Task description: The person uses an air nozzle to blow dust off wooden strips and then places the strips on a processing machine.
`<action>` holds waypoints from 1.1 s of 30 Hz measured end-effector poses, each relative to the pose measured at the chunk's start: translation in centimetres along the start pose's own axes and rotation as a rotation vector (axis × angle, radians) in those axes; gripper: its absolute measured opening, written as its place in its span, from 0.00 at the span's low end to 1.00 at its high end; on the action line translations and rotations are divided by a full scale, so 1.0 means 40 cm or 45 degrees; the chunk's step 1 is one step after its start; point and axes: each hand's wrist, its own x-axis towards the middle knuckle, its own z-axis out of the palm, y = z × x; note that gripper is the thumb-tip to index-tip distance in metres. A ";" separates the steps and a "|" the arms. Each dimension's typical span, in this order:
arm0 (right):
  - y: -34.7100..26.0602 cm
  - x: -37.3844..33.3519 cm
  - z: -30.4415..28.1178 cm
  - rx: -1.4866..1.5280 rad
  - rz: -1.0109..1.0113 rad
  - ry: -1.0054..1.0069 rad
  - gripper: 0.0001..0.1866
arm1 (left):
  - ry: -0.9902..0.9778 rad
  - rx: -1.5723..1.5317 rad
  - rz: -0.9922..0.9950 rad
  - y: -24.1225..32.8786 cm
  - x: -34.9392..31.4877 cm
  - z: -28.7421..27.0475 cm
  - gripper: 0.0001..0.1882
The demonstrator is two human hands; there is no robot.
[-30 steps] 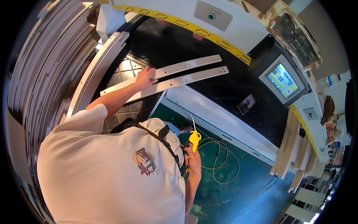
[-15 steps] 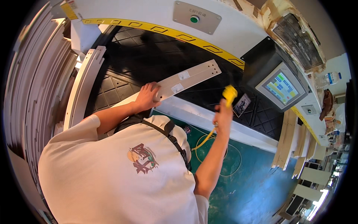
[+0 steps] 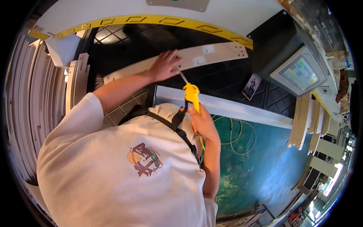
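Note:
A long pale board [image 3: 223, 53] with two white labels and small holes near its right end lies across the black machine bed. My left hand [image 3: 164, 66] rests on top of it, fingers stretched out over the surface. In my right hand [image 3: 204, 123] is a yellow air blow gun [image 3: 192, 92], gripped by its handle. Its thin metal nozzle points up and left toward the board's near edge, close to my left fingers. A yellow hose [image 3: 202, 143] runs down from beneath my right hand.
A control screen [image 3: 300, 73] juts out at the right, with a phone-like picture card [image 3: 251, 87] beside it. Boards stand stacked at the left [image 3: 30, 109] and right [image 3: 302, 121]. A yellow strip [image 3: 170, 20] edges the machine above the bed. Hose coils [image 3: 242, 138] lie on the green floor.
My right hand has brought the blow gun left and down, so its nozzle points at the board near my left hand. The view has shifted, and the board lies more level in it.

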 end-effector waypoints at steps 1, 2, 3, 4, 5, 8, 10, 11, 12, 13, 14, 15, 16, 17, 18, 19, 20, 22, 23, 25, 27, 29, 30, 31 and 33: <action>0.011 -0.018 -0.004 0.094 -0.002 0.043 0.21 | -0.003 0.055 0.040 -0.021 0.024 0.008 0.38; 0.022 -0.033 -0.008 0.185 -0.006 0.080 0.22 | -0.051 0.120 0.024 -0.039 0.039 0.013 0.36; 0.038 -0.043 -0.012 0.271 -0.011 0.100 0.22 | -0.069 0.130 0.001 -0.050 0.055 0.022 0.35; 0.055 -0.049 -0.012 0.318 -0.053 0.127 0.22 | -0.073 0.130 0.006 -0.062 0.066 0.029 0.35; 0.067 -0.061 -0.004 0.362 -0.055 0.138 0.22 | -0.077 0.130 0.018 -0.071 0.074 0.037 0.35; 0.122 -0.083 0.005 0.351 -0.143 0.153 0.20 | -0.068 0.149 0.062 -0.090 0.076 0.039 0.35; 0.153 -0.112 0.016 0.490 -0.153 0.190 0.21 | -0.024 0.137 0.071 -0.103 0.066 0.048 0.35; 0.167 -0.132 0.022 0.573 -0.184 0.243 0.21 | -0.025 0.163 0.098 -0.098 0.074 0.053 0.35; 0.186 -0.152 0.022 0.614 -0.196 0.273 0.22 | -0.032 0.147 0.110 -0.097 0.082 0.056 0.35; 0.205 -0.172 0.023 0.640 -0.190 0.277 0.22 | -0.039 0.132 0.119 -0.097 0.090 0.058 0.34; 0.222 -0.192 0.025 0.671 -0.163 0.324 0.22 | -0.073 0.137 0.109 -0.093 0.098 0.056 0.34; 0.238 -0.208 0.027 0.698 -0.142 0.363 0.23 | -0.107 0.162 0.123 -0.101 0.103 0.054 0.34; 0.254 -0.224 0.031 0.738 -0.160 0.388 0.23 | -0.096 0.166 0.158 -0.104 0.109 0.056 0.34; 0.264 -0.241 0.039 0.755 -0.156 0.382 0.23 | -0.083 0.171 0.192 -0.115 0.116 0.057 0.35; 0.276 -0.257 0.043 0.779 -0.127 0.436 0.23 | -0.079 0.173 0.211 -0.122 0.124 0.060 0.35; 0.289 -0.270 0.049 0.802 -0.097 0.489 0.24 | -0.094 0.163 0.233 -0.133 0.133 0.059 0.35; 0.302 -0.282 0.049 0.819 -0.075 0.508 0.25 | -0.118 0.156 0.247 -0.135 0.151 0.060 0.35; 0.319 -0.304 0.057 0.847 -0.067 0.535 0.25 | -0.148 0.151 0.262 -0.137 0.167 0.063 0.35; 0.320 -0.310 0.057 0.860 -0.070 0.562 0.26 | -0.145 0.174 0.287 -0.146 0.176 0.067 0.36; 0.323 -0.319 0.057 0.876 -0.047 0.576 0.26 | -0.138 0.201 0.311 -0.167 0.199 0.075 0.36; 0.322 -0.317 0.062 0.906 -0.055 0.595 0.26 | -0.163 0.140 0.355 -0.199 0.227 0.072 0.36; 0.325 -0.310 0.062 0.868 -0.034 0.622 0.24 | -0.129 0.163 0.306 -0.220 0.265 0.088 0.34; 0.333 -0.309 0.066 0.852 -0.020 0.653 0.23 | -0.098 0.179 0.266 -0.232 0.293 0.103 0.33; 0.345 -0.307 0.068 0.844 -0.024 0.666 0.23 | -0.042 0.171 0.227 -0.269 0.318 0.140 0.31; 0.351 -0.300 0.066 0.855 -0.024 0.676 0.24 | -0.049 0.127 0.017 -0.219 0.352 0.155 0.30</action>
